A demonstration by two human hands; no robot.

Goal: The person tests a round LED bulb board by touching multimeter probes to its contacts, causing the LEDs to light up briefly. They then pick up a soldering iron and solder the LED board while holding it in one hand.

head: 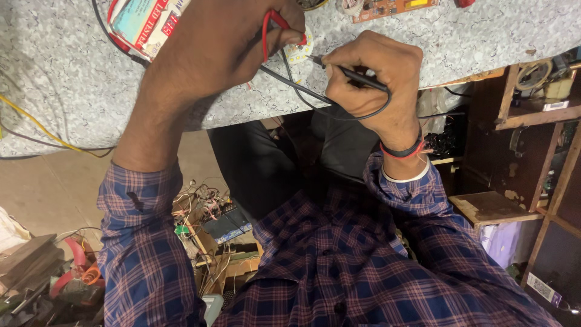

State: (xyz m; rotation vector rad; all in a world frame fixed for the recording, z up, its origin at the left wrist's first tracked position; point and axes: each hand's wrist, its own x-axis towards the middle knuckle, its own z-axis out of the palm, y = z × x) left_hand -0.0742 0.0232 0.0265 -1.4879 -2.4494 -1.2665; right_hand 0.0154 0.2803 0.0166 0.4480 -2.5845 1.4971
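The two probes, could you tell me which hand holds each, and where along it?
The left hand pinches the red probe near its tip. The right hand grips the black probe along its shaft like a pen.

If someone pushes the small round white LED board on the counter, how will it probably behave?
The round white LED board looks thin and flat, so it is probably light and would slide on the speckled counter rather than roll or tip. The left hand with the red probe and the right hand with the black probe press toward it, perhaps steadying it.
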